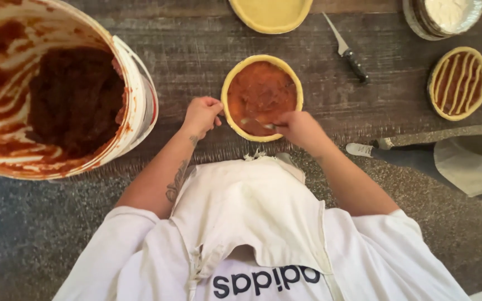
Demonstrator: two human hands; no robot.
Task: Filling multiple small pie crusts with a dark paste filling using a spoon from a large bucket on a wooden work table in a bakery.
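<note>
A round tart shell (262,134) with a pale pastry rim sits on the dark wooden table, filled with red-brown paste. My left hand (201,114) grips the shell's left rim. My right hand (301,129) is closed on a spoon (255,122), whose bowl lies in the filling near the lower edge. My white shirt and apron fill the bottom of the view.
A large white bucket (135,95) smeared with the same red-brown paste stands at the left. An empty pastry shell (270,14), a black-handled knife (348,51), stacked foil tins (444,17) and a strip-topped tart (457,83) lie beyond. Another person's white shoe (359,149) is at the right.
</note>
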